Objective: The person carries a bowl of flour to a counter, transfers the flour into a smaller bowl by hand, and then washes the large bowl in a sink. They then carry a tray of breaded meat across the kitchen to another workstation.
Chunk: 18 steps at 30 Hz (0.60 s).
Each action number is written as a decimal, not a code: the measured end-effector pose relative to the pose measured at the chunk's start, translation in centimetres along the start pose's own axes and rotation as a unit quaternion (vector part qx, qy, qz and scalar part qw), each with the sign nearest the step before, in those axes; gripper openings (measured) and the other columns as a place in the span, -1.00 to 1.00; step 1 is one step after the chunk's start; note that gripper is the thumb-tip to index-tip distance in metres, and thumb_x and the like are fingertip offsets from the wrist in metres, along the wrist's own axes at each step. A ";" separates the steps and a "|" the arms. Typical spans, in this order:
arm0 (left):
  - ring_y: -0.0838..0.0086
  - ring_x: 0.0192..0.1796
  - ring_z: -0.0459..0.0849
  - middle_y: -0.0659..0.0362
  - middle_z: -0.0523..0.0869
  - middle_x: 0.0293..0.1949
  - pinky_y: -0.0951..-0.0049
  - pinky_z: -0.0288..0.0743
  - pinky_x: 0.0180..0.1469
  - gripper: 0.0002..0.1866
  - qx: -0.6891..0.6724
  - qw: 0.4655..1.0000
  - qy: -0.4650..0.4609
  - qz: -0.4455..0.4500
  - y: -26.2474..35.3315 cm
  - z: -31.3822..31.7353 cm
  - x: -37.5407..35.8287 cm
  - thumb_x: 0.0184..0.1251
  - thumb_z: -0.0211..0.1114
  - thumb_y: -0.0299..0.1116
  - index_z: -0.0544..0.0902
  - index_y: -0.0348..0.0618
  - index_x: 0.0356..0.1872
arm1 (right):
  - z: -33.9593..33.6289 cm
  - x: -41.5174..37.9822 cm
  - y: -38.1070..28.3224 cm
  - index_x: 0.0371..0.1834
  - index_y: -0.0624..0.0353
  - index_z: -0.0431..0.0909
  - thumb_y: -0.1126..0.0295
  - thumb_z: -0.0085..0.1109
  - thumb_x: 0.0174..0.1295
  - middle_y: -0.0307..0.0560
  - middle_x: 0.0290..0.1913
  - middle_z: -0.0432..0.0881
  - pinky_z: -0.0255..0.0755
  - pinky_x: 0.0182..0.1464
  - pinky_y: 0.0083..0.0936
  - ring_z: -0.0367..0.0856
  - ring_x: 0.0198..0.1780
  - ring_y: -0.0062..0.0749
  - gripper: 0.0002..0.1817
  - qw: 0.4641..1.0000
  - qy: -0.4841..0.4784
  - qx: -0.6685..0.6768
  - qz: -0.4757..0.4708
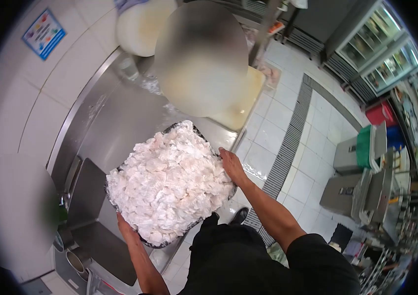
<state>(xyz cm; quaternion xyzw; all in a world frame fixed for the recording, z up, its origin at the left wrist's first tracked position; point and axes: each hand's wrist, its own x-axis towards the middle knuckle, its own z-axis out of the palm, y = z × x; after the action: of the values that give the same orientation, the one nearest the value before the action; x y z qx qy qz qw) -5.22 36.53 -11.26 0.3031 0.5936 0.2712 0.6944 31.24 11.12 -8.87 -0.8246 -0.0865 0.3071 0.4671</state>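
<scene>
A dark tray (107,192) is heaped with white, flour-coated pieces (169,179). Its rim shows only in parts around the heap. My right hand (232,166) grips the tray's right edge, with the fingers partly hidden at the rim. At the lower left edge, my left hand (126,230) holds the same tray, its fingers mostly hidden beneath it. The tray is above the steel counter and sink edge, in front of my body.
A steel sink (103,241) lies at the lower left, beside metal pots (77,258). Beyond the tray are a steel counter (120,105) and a pale cutting board (246,105). Grey bins (341,194) stand across the tiled floor (300,184).
</scene>
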 end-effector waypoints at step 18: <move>0.18 0.11 0.58 -0.02 0.55 0.12 0.23 0.49 0.11 -0.45 0.114 0.850 -0.513 -0.048 9.6 18.5 4.5 0.42 -0.09 -0.05 0.39 -0.31 0.21 | -1.1 -13.0 -1.9 0.09 0.27 0.52 -0.14 -0.23 0.28 0.21 0.10 0.54 0.24 0.23 -0.34 0.45 0.19 0.02 -0.32 0.938 0.317 0.126 0.061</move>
<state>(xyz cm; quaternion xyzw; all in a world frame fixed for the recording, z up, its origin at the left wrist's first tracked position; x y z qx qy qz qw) 13.60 44.40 -5.07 0.4469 0.1937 -0.0259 0.8730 21.76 5.79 -1.34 -0.8175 0.1560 0.0662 0.5505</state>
